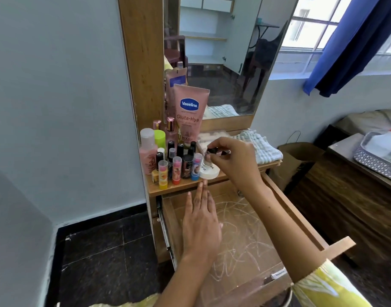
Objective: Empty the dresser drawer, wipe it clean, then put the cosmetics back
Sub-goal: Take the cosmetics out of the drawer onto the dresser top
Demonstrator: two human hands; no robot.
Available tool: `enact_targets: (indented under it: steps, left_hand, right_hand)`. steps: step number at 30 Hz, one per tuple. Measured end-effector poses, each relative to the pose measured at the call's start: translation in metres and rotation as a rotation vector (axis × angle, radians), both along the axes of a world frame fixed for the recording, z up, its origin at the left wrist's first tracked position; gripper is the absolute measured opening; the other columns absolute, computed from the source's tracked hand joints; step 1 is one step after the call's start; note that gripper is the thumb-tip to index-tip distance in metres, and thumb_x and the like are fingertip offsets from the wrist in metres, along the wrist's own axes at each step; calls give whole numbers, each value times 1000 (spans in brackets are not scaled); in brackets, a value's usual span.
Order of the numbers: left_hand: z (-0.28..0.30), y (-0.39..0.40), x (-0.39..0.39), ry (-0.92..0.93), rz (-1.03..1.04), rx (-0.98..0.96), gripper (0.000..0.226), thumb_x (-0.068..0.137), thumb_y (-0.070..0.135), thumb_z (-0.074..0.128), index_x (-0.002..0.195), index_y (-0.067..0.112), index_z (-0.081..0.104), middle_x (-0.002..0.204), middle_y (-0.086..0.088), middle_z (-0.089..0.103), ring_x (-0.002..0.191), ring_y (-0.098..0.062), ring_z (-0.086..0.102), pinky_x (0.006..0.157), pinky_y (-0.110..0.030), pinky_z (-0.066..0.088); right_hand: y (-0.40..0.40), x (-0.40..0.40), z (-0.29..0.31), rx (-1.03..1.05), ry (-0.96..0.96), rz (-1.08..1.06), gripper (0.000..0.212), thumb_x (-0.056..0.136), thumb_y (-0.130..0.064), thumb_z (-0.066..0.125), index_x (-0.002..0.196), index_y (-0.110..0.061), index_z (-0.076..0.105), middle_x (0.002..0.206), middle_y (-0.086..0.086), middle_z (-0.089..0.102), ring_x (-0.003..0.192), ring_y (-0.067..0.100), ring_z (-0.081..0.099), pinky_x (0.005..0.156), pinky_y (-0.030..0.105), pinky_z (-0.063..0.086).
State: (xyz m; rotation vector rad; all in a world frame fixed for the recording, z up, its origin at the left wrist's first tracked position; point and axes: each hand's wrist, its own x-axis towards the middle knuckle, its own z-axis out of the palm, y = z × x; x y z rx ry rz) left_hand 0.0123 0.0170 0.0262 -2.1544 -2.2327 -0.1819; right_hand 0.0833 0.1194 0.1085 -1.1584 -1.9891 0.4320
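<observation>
Fingers of our right hand [231,161] pinch a small bottle [209,154] above the white jar [209,172]; left hand [200,220] lies flat over the emptied drawer [241,229]. Crowded tubes [174,167] at nine o'clock could topple if nudged.

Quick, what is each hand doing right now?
Left hand: open, fingers straight, over the drawer, holding nothing.
Right hand: pinching a small bottle above the white jar.
</observation>
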Motion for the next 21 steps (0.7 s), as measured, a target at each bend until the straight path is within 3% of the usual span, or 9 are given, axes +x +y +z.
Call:
enact_targets:
  steps: [3, 7, 11, 14, 18, 21]
  left_hand:
    - [0, 1, 1, -3, 6, -7, 76, 98, 45, 31, 133, -1, -18, 143, -19, -34, 132, -28, -33, 106, -45, -22]
    - [1, 2, 3, 1, 8, -17, 76, 98, 45, 30, 133, -1, -18, 143, -19, -33, 131, -28, -34, 106, -46, -22]
    - [0, 0, 2, -2, 2, -3, 75, 99, 45, 29, 133, -2, -18, 144, -20, -31, 132, -29, -33, 108, -47, -21]
    - [-1, 0, 1, -13, -5, -10, 73, 99, 45, 28, 134, -1, -17, 144, -20, -30, 134, -29, -31, 109, -47, -20]
    - [-1, 0, -1, -40, 0, 3, 72, 98, 44, 30, 135, 3, -17, 144, -17, -31, 134, -27, -30, 109, -46, -20]
    - [-1, 1, -2, -47, 6, 14, 73, 99, 42, 31, 136, 4, -19, 145, -15, -32, 135, -25, -30, 108, -45, -21]
  right_hand:
    - [9, -4, -1, 32, -30, -11, 13, 76, -10, 76, 89, -14, 73, 86, -1, 72, 80, 10, 66, 75, 30, 56]
    - [12, 0, 1, 35, -72, -5, 18, 73, -12, 79, 89, -15, 71, 88, -2, 72, 82, 11, 67, 76, 32, 56]
    - [0, 20, 3, 67, 29, -47, 23, 76, -19, 79, 97, -15, 71, 92, -6, 71, 85, 4, 66, 74, 17, 54]
    - [2, 51, -10, 170, 171, -322, 16, 83, -30, 73, 83, -14, 72, 78, -7, 69, 71, 1, 63, 69, 13, 50]
    - [20, 83, -62, -184, -134, -479, 10, 79, -20, 73, 87, -13, 73, 85, 5, 72, 80, 20, 67, 72, 32, 53]
    - [25, 81, -84, -245, -262, -523, 11, 76, -17, 69, 87, -12, 69, 88, 8, 70, 88, 30, 64, 66, 32, 45]
